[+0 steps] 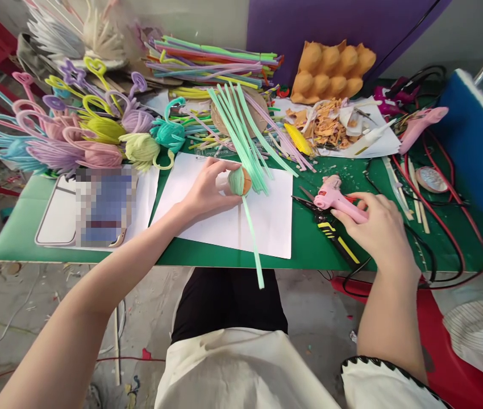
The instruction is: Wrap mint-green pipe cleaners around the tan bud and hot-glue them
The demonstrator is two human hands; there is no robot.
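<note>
My left hand [208, 188] pinches a small egg-carton cup [246, 180] by its sides, over a white sheet of paper [267, 221]. Mint-green pipe cleaner [236, 182] covers its left half; the right half shows bare orange-brown. One loose strand [253, 244] runs from it past the table's front edge. In my right hand [380, 227] is a pink hot glue gun [338, 203], its nozzle end toward the left. Yellow-and-black pliers [336, 238] lie just beside and below the gun. A bundle of mint-green pipe cleaners [241, 136] lies behind the cup.
Finished pipe-cleaner figures [96, 130] crowd the left, behind a phone [105, 207]. An orange egg carton [330, 71] leans at the back above torn scraps [327, 122]. Another pink glue gun [423, 128] and red cables [450, 221] lie right, near a blue panel [475, 153].
</note>
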